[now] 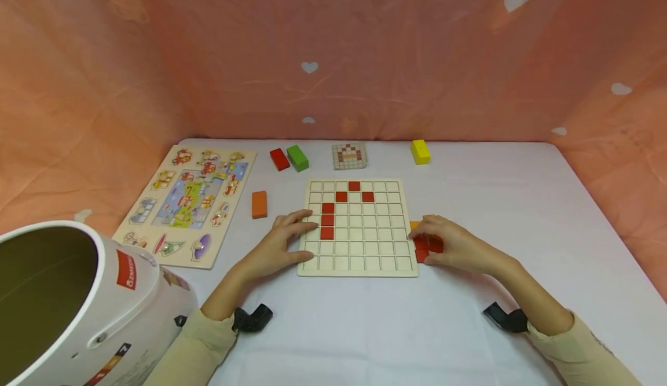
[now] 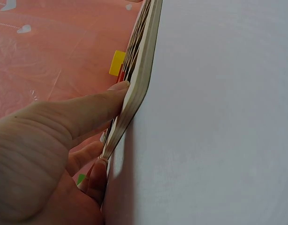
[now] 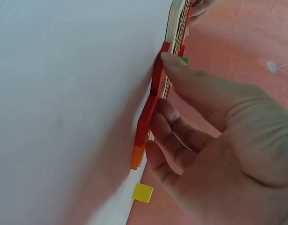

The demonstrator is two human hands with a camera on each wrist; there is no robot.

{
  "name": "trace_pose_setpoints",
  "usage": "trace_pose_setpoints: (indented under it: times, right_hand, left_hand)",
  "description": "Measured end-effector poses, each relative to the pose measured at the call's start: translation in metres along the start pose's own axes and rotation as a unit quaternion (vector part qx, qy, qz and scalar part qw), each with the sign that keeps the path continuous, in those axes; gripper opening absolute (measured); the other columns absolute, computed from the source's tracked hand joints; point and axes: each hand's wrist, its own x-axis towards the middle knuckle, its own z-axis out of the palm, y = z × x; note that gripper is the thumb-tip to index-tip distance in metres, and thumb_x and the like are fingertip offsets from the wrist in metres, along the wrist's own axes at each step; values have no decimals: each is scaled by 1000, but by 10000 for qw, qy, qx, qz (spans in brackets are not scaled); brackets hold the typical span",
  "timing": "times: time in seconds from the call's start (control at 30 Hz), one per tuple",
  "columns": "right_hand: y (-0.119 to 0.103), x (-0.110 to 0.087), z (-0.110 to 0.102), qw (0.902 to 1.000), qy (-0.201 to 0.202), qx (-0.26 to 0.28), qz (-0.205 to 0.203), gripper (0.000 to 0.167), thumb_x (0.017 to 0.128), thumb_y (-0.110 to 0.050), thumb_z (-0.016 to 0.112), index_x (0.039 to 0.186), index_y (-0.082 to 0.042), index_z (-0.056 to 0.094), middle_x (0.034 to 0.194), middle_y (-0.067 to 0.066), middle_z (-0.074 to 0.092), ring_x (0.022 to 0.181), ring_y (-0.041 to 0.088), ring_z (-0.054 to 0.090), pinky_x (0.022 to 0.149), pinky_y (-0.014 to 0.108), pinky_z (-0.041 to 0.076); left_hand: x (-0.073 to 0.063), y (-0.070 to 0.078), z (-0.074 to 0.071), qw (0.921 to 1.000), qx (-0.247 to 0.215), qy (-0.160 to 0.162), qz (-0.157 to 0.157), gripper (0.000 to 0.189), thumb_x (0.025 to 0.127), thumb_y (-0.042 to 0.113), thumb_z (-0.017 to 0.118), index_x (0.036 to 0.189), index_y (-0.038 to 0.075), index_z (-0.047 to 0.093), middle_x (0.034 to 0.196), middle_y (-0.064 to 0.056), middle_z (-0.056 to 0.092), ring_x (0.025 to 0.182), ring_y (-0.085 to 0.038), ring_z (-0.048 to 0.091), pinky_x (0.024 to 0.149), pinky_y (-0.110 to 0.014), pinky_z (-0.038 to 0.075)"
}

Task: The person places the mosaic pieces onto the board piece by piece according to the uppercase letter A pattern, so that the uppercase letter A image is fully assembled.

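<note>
A pale wooden grid board (image 1: 371, 247) lies flat, with several red square tiles (image 1: 327, 220) in its upper left cells. My left hand (image 1: 276, 244) rests along the board's left edge, fingertips on the outer cells and thumb lower down at the rim. Right of the board, my right hand (image 1: 455, 244) reaches over loose red tiles (image 1: 421, 255). In the right wrist view its thumb touches one red tile (image 3: 158, 70), while the fingers bend close beside another red tile (image 3: 146, 119). An orange tile (image 3: 137, 157) lies at the far end of these, partly hidden in the head view.
Behind the board lies a small pattern card (image 1: 350, 156), with red (image 1: 279, 159), green (image 1: 298, 158) and yellow (image 1: 420, 152) blocks about it. An orange block (image 1: 259, 205) and a vehicle puzzle board (image 1: 213, 253) are at left. A white bucket (image 1: 140, 311) stands front left.
</note>
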Motion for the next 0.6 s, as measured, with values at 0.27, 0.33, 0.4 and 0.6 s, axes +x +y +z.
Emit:
trace_pose_setpoints:
  times: [0.27, 0.33, 0.4, 0.6]
  right_hand:
    - [1, -4, -10, 9994, -160, -48, 289, 42, 76, -2, 83, 114, -12, 68, 112, -1, 58, 108, 21, 51, 92, 42, 46]
    - [2, -6, -12, 9990, -198, 21, 408, 43, 76, -3, 84, 115, -10, 68, 112, -1, 59, 107, 21, 52, 92, 40, 46]
    - [3, -7, -14, 9985, -245, 76, 487, 45, 76, -4, 83, 117, -9, 67, 112, -2, 59, 106, 20, 52, 91, 37, 46]
    - [9, -9, -17, 9975, -351, 144, 594, 42, 77, -7, 84, 115, -11, 68, 108, -4, 59, 103, 19, 50, 88, 33, 46]
  left_hand:
    - [0, 0, 0, 10000, -33, 6, -26, 59, 84, 16, 80, 138, 4, 58, 158, -12, 33, 135, -33, 29, 110, -56, 30]
    - [0, 0, 0, 10000, -37, 5, -31, 59, 84, 15, 80, 138, 4, 58, 158, -12, 34, 135, -33, 29, 110, -56, 30]
    - [0, 0, 0, 10000, -40, 2, -29, 59, 84, 15, 80, 137, 4, 58, 158, -12, 34, 135, -33, 29, 110, -56, 30]
    - [-1, 1, -1, 10000, -44, 10, -17, 59, 84, 16, 80, 138, 4, 58, 158, -13, 33, 134, -34, 29, 109, -56, 31]
